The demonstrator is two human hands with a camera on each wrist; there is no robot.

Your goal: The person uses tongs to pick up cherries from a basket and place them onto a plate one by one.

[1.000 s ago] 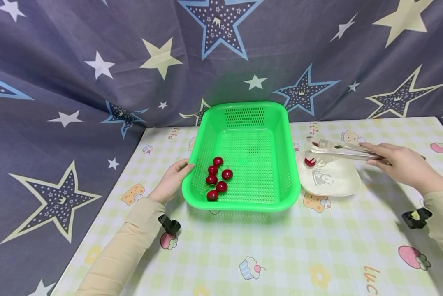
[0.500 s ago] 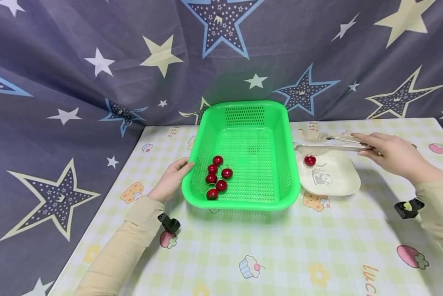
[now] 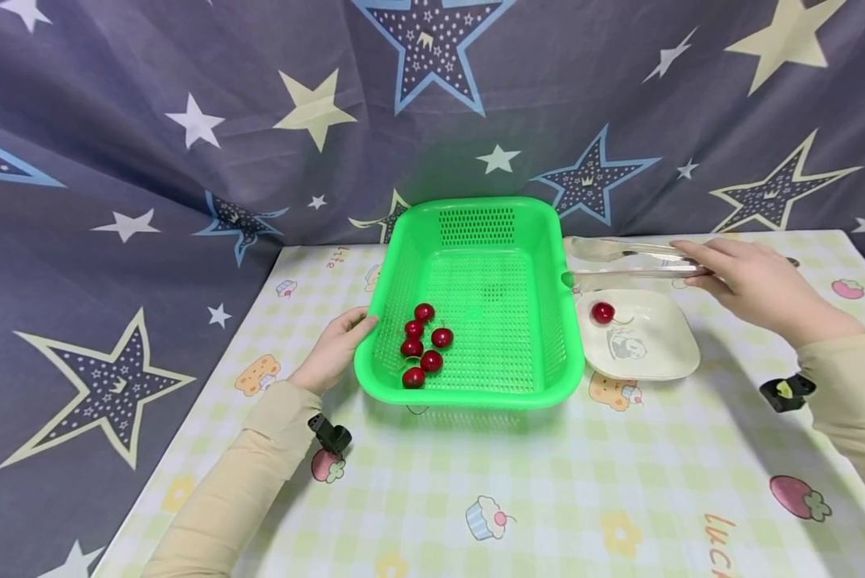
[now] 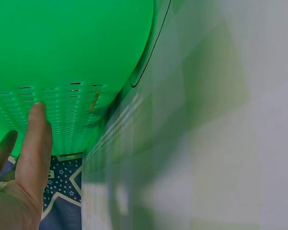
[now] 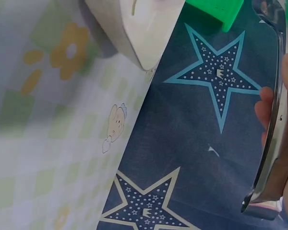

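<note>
My left hand (image 3: 336, 349) touches the outer left side of a green plastic basket (image 3: 471, 400). In the left wrist view, a straight finger (image 4: 36, 143) lies against the basket's slotted wall. Several red cherries (image 3: 413, 348) lie in the left part of the basket. My right hand (image 3: 757, 285) holds metal tongs (image 3: 642, 271), their two ends spread apart beside the basket's right rim with nothing between them. Below the tongs, a single cherry (image 3: 602, 312) with a stem sits on a white plate (image 3: 659, 357) with a panda print.
A checked tablecloth (image 3: 403, 498) printed with cartoon figures covers the table. Behind it hangs a dark curtain (image 3: 259, 168) patterned with stars. The plate stands close to the basket's right side.
My right hand has lifted the tongs off the cherry on the plate and moved them up and left to the basket's right rim. My left hand has stayed by the basket.
</note>
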